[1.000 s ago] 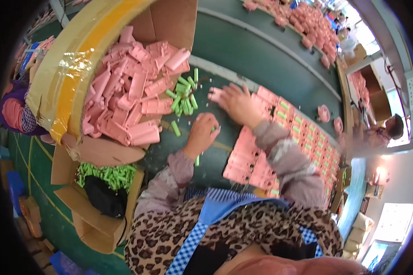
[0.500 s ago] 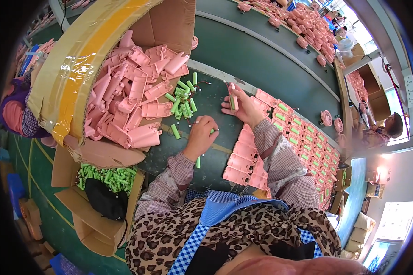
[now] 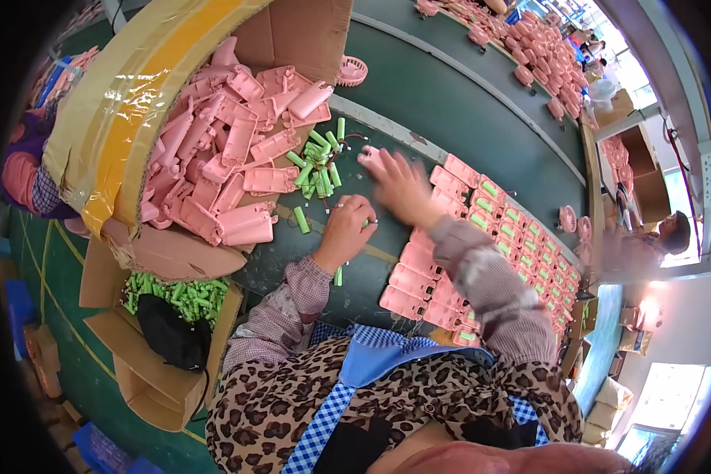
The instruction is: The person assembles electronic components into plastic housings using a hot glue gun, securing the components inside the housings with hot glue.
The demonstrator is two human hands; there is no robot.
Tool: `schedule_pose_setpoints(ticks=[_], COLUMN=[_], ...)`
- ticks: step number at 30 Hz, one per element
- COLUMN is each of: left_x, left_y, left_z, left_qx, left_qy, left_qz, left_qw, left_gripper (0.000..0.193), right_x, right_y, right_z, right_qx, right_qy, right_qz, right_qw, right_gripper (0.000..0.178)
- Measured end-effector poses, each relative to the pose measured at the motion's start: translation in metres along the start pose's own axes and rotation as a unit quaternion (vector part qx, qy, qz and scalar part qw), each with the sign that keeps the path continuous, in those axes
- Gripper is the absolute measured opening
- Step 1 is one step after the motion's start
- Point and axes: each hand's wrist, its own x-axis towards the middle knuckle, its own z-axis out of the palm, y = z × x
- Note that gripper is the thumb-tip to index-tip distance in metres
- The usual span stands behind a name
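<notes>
My left hand is closed over the dark green work surface, with a green cylindrical battery partly showing at its fingers. Up and to the right, my right hand is turned palm down and smeared by motion. A pink plastic handle shell shows at its fingertips; the rest of it is hidden. Between the hands and the big carton lies a heap of green batteries with thin wires. One loose battery rests apart, nearer me. To the right stand rows of pink shells, many with a green battery inside.
A taped carton tipped toward me spills pink shells at the left. Below it, an open box holds more batteries and a black cloth item. A round pink fan part sits behind the carton. Farther off runs a green belt.
My right hand has turned palm down and moved left with the pink shell, which earlier stood upright in it with green showing. My left hand has barely moved. The view has shifted slightly.
</notes>
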Motion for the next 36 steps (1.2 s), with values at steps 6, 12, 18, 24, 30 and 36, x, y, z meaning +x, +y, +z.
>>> schedule_pose_setpoints(ticks=[6, 12, 18, 24, 30, 36], left_x=[-0.013, -0.006, -0.003, 0.007, 0.009, 0.006], left_y=[-0.005, -0.006, 0.014, 0.058, 0.080, 0.090], left_z=[-0.007, -0.008, -0.021, -0.030, -0.021, -0.007], left_qx=[0.018, -0.003, -0.046, -0.117, -0.129, -0.099], left_qy=[0.014, 0.000, 0.065, 0.072, 0.097, 0.110], left_qz=[0.002, 0.019, 0.018, -0.033, -0.070, -0.121], left_qw=[1.000, 1.000, 0.997, 0.990, 0.984, 0.982], left_gripper=[0.019, 0.023, 0.027, 0.023, 0.018, 0.017], right_x=[0.035, 0.039, -0.003, -0.032, -0.044, -0.053], right_y=[-0.006, 0.003, 0.014, 0.003, -0.012, -0.019], right_z=[-0.022, 0.003, -0.048, -0.070, -0.078, -0.086], right_qx=[0.097, 0.250, 0.893, 0.926, 0.926, 0.895], right_qy=[-0.084, 0.065, -0.090, -0.093, -0.064, -0.049], right_qz=[0.058, 0.119, 0.294, 0.226, 0.187, 0.127], right_qw=[0.990, 0.959, 0.328, 0.286, 0.320, 0.424], right_gripper=[0.054, 0.047, 0.052, 0.056, 0.073, 0.082])
